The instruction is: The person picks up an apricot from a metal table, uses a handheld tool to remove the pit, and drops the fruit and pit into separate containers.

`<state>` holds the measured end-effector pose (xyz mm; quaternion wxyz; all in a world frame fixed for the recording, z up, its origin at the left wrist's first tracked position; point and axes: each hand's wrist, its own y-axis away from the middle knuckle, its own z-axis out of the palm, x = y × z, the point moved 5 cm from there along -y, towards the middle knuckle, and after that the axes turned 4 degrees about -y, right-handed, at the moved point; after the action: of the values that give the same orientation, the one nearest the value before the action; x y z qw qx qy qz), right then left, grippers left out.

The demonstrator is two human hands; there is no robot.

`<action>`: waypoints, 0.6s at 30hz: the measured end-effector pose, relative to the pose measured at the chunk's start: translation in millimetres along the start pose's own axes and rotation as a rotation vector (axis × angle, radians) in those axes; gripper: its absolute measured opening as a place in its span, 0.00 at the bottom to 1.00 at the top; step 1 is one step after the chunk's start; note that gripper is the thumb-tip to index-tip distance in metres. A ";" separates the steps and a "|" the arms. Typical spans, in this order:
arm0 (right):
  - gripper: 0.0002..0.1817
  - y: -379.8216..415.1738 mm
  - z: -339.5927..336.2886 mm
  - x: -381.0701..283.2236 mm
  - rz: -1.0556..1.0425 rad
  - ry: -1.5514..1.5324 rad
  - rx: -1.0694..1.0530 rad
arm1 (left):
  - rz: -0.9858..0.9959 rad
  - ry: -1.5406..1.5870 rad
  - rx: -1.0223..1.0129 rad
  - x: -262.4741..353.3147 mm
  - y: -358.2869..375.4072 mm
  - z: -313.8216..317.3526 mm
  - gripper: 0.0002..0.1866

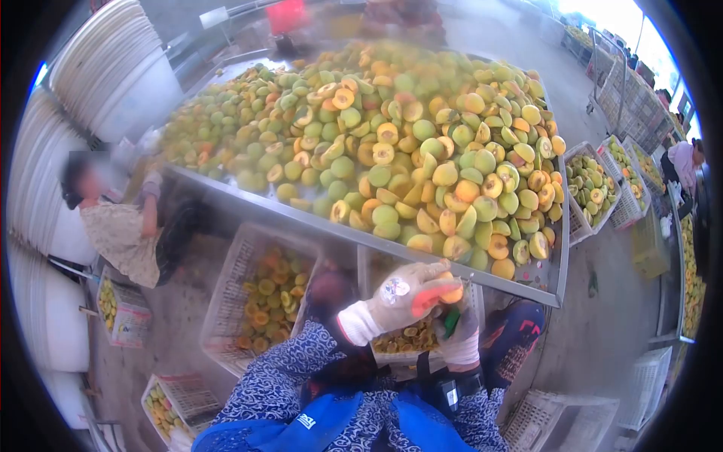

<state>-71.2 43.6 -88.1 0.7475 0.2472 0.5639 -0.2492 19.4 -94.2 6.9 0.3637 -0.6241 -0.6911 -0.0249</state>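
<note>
A metal-edged table [361,233] holds a large heap of halved green and orange fruit [422,151]. My left hand [403,297], in a pale glove, is closed at the table's near edge on an orange fruit half [450,292]. Just below and to the right, my right hand [459,339], also gloved, is wrapped round a tool with a green handle [451,321]. Both hands are close together above a crate [471,301] that holds small fruit pieces or pits, too small to tell which.
Another crate [226,301] of fruit halves stands left of my legs. At the left a person [120,226] sits beside stacked white tubs [113,68]. More fruit crates [591,188] and a person [681,166] are at the right. An empty-looking crate [561,422] lies lower right.
</note>
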 end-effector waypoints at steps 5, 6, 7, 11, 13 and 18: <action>0.20 -9.4 30.8 -25.0 0.326 -0.615 -0.090 | -0.106 0.095 0.166 13.6 26.5 -30.3 0.35; 0.20 -12.1 37.2 -19.8 0.305 -0.569 -0.126 | -0.104 0.080 0.180 13.3 32.0 -37.5 0.35; 0.20 -11.6 45.1 -26.3 0.257 -0.446 -0.157 | -0.106 0.067 0.190 13.5 38.5 -40.1 0.35; 0.21 3.8 57.1 -28.4 0.311 -0.395 -0.052 | -0.641 0.947 0.391 2.4 74.0 -25.0 0.22; 0.20 10.8 57.0 -37.6 0.341 -0.354 -0.059 | -0.577 1.481 0.599 2.1 80.5 -11.8 0.21; 0.22 18.5 37.0 -43.2 0.372 -0.370 -0.152 | -0.576 1.606 0.550 -10.2 86.1 42.2 0.34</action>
<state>-42.9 37.5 -35.7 0.8872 0.2401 0.3797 -0.1054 74.9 -63.3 -65.6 0.8540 -0.1119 -0.3396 -0.3779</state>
